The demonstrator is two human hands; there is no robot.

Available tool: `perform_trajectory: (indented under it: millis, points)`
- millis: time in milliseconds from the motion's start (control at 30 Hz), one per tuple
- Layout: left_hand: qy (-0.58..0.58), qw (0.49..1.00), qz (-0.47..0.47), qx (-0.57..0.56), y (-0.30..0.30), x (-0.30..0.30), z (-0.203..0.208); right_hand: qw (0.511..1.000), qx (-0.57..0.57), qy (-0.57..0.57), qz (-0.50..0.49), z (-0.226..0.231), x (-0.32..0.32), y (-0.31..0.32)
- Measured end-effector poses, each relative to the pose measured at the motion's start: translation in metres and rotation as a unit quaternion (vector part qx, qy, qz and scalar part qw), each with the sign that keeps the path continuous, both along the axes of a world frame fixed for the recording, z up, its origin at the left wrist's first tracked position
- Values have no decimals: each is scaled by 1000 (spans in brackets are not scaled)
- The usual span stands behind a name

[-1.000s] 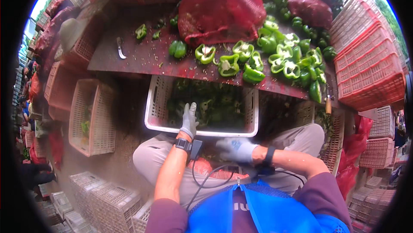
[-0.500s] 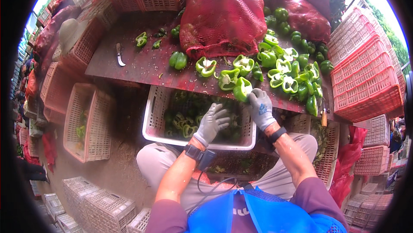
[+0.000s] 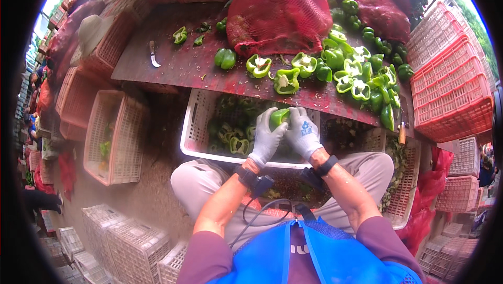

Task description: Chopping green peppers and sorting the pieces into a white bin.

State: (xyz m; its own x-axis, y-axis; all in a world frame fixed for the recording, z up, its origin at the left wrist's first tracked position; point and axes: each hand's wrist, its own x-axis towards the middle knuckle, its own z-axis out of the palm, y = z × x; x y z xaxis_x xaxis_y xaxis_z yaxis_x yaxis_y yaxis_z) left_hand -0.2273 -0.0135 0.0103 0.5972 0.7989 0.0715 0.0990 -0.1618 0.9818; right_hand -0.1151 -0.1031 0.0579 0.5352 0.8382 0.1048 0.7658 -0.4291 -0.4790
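Observation:
Both gloved hands meet over a white crate (image 3: 187,126), holding one piece of green bell pepper (image 3: 279,116) between them. My left hand (image 3: 268,140) grips its left side, fingers curled around it. My right hand (image 3: 303,133) closes on its right side; its fingertips are partly hidden behind the pepper. Cut pepper pieces (image 3: 239,145) lie inside the crate below. Along the table edge above sit halved peppers (image 3: 286,81) showing pale cores, and a whole green pepper (image 3: 225,58). A large heap of cut peppers (image 3: 361,89) lies to the right.
A red mesh sack (image 3: 277,11) stands on the dark table (image 3: 173,77). A hooked knife (image 3: 153,54) lies at the left, and a wooden-handled knife (image 3: 402,134) at the right edge. Red crates (image 3: 449,90) are stacked right; a pale crate (image 3: 115,137) stands on the left floor.
My right hand has drawn a pepper half off the table edge, back toward me over the crate. My left hand has moved right and taken hold of it too.

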Motion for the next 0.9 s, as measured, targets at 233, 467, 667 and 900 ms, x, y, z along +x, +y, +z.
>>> perform_trajectory:
  millis: [233,467,667,900]
  points:
    - [10,990,47,134,-16,-2,-8,989,35,124,-71,-40,-5,2]
    - [-76,992,4,-103,2,-10,-11,957,71,279,-39,-25,1,0]
    - [-166,941,-68,-288,12,-8,-24,693,150,702,-70,-35,19,-14]
    - [-209,864,-42,-456,19,-15,-83,856,213,460,-97,24,51,-51]
